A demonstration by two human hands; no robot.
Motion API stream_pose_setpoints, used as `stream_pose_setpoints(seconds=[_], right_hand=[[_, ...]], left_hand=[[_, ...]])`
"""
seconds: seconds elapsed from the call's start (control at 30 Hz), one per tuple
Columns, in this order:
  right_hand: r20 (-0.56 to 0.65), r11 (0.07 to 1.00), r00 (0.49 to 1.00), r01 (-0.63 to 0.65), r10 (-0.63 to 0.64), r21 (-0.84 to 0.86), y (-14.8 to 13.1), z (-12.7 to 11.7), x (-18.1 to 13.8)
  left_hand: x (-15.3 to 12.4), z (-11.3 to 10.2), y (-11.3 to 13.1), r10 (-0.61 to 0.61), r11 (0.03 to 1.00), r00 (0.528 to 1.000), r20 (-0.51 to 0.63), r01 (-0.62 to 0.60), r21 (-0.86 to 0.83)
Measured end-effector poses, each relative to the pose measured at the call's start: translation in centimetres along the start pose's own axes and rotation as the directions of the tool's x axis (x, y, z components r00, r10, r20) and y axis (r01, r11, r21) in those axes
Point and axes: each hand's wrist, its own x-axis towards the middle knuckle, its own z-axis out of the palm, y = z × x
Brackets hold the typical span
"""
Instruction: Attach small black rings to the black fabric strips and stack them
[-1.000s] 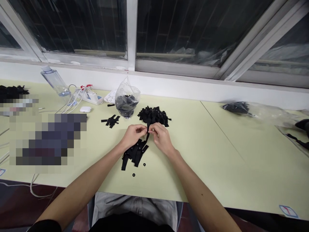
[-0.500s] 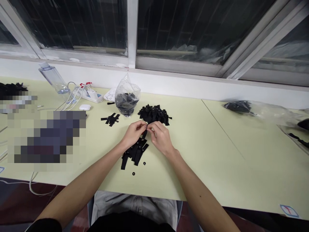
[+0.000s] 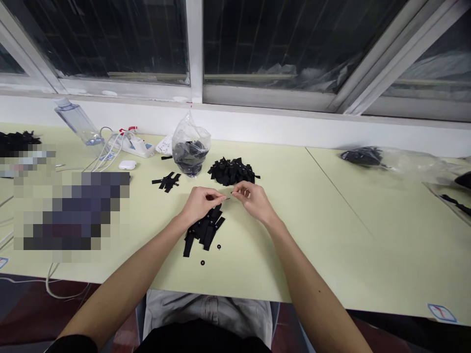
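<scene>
My left hand (image 3: 201, 202) is closed in a pinch above the table, and the thin edge of a black strip (image 3: 227, 198) sticks out past its fingertips. Just to the right, my right hand (image 3: 253, 198) pinches a small dark piece (image 3: 232, 192), too small to make out. A narrow gap separates the two hands. Below the left hand lies a loose stack of black fabric strips (image 3: 209, 234), several with a small light mark. Two small round black pieces with pale centres, a nearer disc (image 3: 202, 263) and a farther disc (image 3: 219, 246), rest beside the stack.
A heap of black strips (image 3: 232, 170) lies behind my hands. Left of it stand a clear bag of black pieces (image 3: 191, 156) and a smaller strip group (image 3: 167, 182). Farther left are a white case (image 3: 127, 165), power strip (image 3: 132, 145) and bottle (image 3: 79, 122). Another plastic bag (image 3: 362, 156) lies right.
My hands were touching at the fingertips over a black strip; now they have moved slightly apart, the right one to the right. The view has shifted a little.
</scene>
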Motion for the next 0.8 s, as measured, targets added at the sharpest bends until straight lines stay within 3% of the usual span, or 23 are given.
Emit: stream_pose_setpoints(seconds=[0.1, 0.17, 0.33, 0.6, 0.8], right_hand=[[0.173, 0.998, 0.983, -0.060, 0.062, -0.020, 0.7, -0.3, -0.2], [0.208, 0.996, 0.975, -0.073, 0.080, -0.044, 0.7, -0.2, -0.4], [0.209, 0.990, 0.974, -0.069, 0.093, -0.121, 0.7, 0.0, -0.4], [0.196, 0.995, 0.978, -0.060, 0.075, -0.079, 1.5, -0.1, -0.2], [0.220, 0.993, 0.976, 0.022, 0.004, -0.116, 1.7, 0.3, -0.2]], left_hand=[[-0.2, 0.2, 0.0, 0.028, 0.996, 1.000, 0.001, -0.028, 0.085], [-0.2, 0.3, 0.1, 0.026, 0.993, 1.000, 0.003, -0.026, 0.119], [0.0, -0.1, 0.6, 0.033, 0.992, 0.998, -0.055, -0.027, 0.120], [0.4, -0.4, 0.2, 0.056, 0.998, 0.989, -0.138, -0.058, -0.011], [0.4, -0.3, -0.2, 0.070, 0.997, 0.993, -0.090, -0.073, -0.026]])
